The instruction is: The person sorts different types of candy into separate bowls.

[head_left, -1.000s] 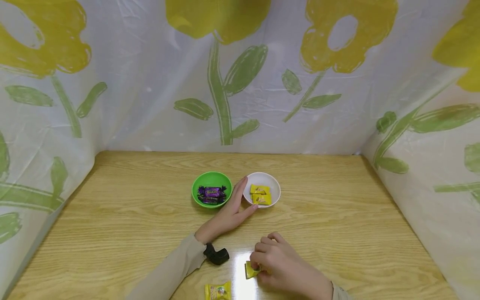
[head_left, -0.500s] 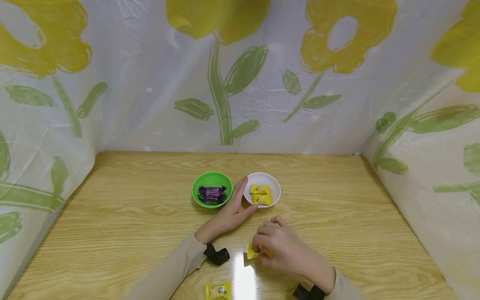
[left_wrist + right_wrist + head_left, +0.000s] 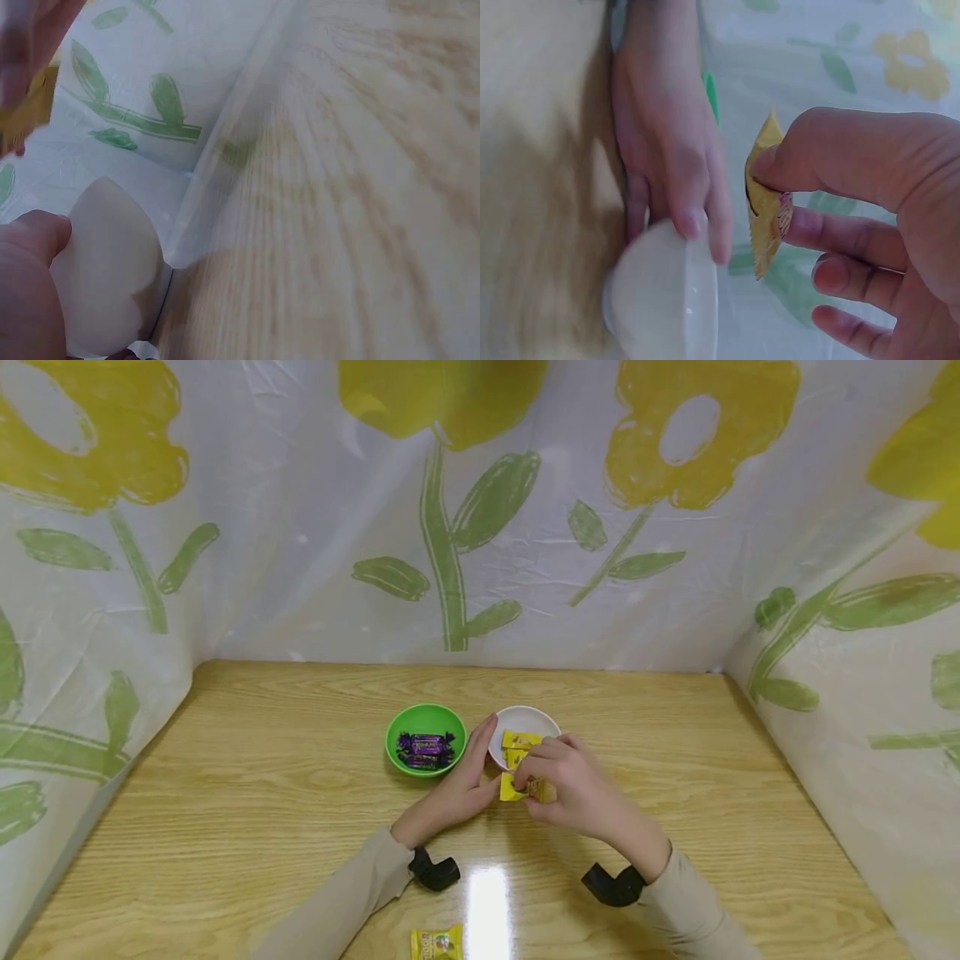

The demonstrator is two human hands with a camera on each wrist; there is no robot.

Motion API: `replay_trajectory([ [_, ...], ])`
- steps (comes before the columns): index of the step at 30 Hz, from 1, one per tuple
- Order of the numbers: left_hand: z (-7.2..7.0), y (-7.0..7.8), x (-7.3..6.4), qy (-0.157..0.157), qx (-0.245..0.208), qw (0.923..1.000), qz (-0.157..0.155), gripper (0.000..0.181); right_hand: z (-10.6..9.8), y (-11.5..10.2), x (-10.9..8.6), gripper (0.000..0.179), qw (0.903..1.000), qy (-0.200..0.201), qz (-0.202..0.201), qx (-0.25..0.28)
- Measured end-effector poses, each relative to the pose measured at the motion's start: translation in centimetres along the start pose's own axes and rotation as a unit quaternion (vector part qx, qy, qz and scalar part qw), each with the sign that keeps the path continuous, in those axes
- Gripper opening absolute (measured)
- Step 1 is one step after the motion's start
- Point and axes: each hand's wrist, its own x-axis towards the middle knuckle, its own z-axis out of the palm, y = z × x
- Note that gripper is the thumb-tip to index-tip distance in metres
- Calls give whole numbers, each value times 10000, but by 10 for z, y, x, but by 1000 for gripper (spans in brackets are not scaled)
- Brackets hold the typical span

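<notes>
My right hand (image 3: 573,789) pinches a yellow candy packet (image 3: 513,787) between thumb and fingertips, raised at the near rim of the white bowl (image 3: 553,727). In the right wrist view, this packet (image 3: 765,199) hangs upright above the bowl's side. Yellow packets (image 3: 517,740) lie inside the white bowl, partly hidden behind the right hand. Between the two bowls, my left hand (image 3: 453,797) has its fingers extended along the white bowl's left side, the thumb touching its near side. The left wrist view shows that thumb (image 3: 45,232) against the bowl's outer wall (image 3: 109,262).
A green bowl (image 3: 426,714) with purple-wrapped candies (image 3: 427,745) stands just left of the left hand. Another yellow packet (image 3: 437,942) lies at the near edge of the view. Flower-printed sheeting (image 3: 300,568) walls the wooden table (image 3: 262,777) on the back and sides.
My right hand has lifted the yellow candy packet off the table and carried it forward to the white bowl. The left hand has stayed beside the bowl.
</notes>
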Motion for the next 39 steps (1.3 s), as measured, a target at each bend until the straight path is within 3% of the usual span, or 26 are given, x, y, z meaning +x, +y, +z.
replay_trajectory([
  [9, 1, 0, 1, 54, -64, 9999, -67, 86, 4, 31, 19, 22, 9990, 52, 447, -6],
  [19, 1, 1, 0, 57, 14, 9999, -112, 86, 34, 58, 22, 19, 9932, -23, 1156, 106],
  [27, 1, 3, 1, 37, 12, 10000, -40, 86, 52, 59, 22, 15, 9913, 20, 1306, -141],
  [39, 1, 2, 1, 31, -37, 9999, -132, 85, 54, 55, 24, 14, 9881, -80, 1521, -220],
])
